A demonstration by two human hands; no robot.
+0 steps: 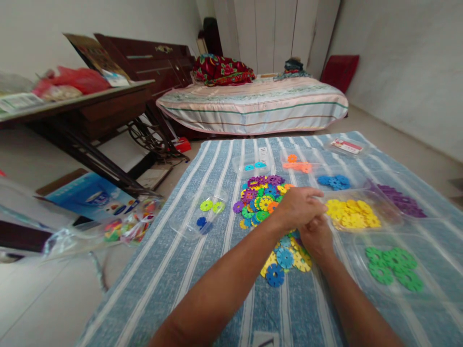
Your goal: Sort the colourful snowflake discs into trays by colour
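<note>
Grip of both hands, left over right, unclear, above flat-lying mixed discs.

You find no legible text: printing on the blue box and the red-and-white card is too blurred to read.

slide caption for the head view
Both hands, left hand over right hand, at a mixed pile of colourful discs on a striped cloth.
</note>
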